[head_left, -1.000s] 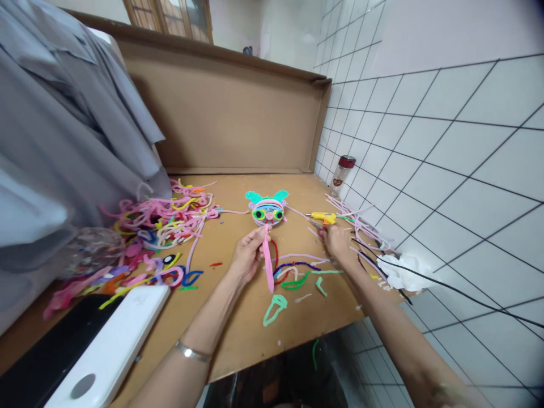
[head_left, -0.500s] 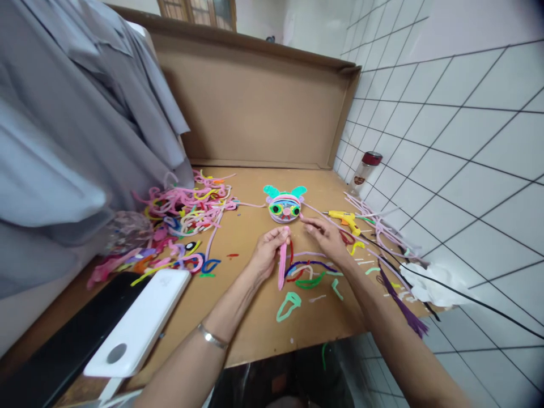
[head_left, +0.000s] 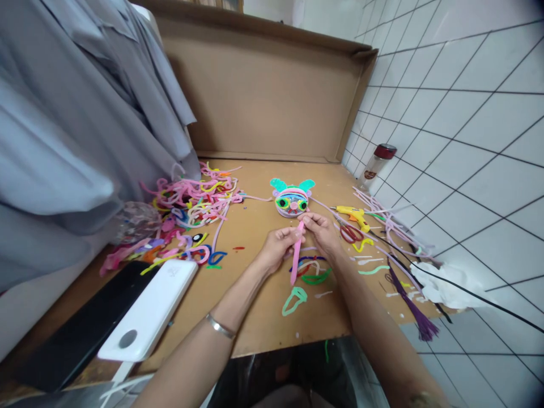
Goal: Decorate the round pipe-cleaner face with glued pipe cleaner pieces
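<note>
Pink strip (head_left: 296, 259), and look, teal ears (head_left: 306, 186), black eyes (head_left: 303, 205) ringed yellow; yellow gun (head_left: 356, 215), red scissors (head_left: 351, 232) toward the brown bench's (head_left: 263, 306) right edge

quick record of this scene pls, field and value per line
left hand: pinching a pink strip near its upper end
right hand: fingertips at the strip's upper end
beyond hands: face figure with teal ears
right side: yellow glue gun, red-handled scissors
left side: white device, pile of colourful strips
</note>
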Demonstrator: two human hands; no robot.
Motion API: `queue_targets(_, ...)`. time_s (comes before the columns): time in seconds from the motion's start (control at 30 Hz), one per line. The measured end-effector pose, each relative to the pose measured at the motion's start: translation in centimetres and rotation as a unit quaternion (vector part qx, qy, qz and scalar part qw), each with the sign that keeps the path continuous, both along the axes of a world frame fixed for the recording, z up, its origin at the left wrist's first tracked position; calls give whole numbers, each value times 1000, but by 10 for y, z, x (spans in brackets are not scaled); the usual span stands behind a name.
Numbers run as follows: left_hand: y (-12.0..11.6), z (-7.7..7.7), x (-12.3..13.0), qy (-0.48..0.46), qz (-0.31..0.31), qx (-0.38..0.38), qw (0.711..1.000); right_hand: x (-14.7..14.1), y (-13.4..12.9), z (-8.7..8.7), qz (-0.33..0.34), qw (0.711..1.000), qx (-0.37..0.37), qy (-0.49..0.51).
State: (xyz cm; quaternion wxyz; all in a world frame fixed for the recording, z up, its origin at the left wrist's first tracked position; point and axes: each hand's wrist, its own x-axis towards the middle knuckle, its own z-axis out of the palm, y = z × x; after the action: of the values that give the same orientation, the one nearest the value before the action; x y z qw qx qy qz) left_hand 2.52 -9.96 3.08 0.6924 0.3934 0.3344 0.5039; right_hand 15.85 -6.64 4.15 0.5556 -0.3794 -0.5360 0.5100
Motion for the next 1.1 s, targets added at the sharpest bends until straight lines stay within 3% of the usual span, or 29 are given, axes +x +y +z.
queue_targets(0.37, -4, -2, 7, 49, 63, 13, 997, -4, -7, -4, 22, 993, -83, 80)
queue_targets(0.47, -4, -3, 8, 49, 68, 10, 996, -5, -10, -5, 9, 999, -39, 21)
queue_targets(0.6, -4, -10, 11, 70, 76, 46, 994, -8, -16, -9, -88, 990, 64, -84)
queue_targets(0.67, -4, -14, 15, 84, 89, 71, 990, -12, -17, -11, -121, 985, 81, -95)
queue_targets(0.9, -6, -17, 23, 67, 77, 74, 992, -18, -17, -10, -100, 994, -20, 43)
queue_targets(1.1, -5, -17, 18, 54, 30, 55, 997, -17, -11, -6, -131, 988, -23, 81)
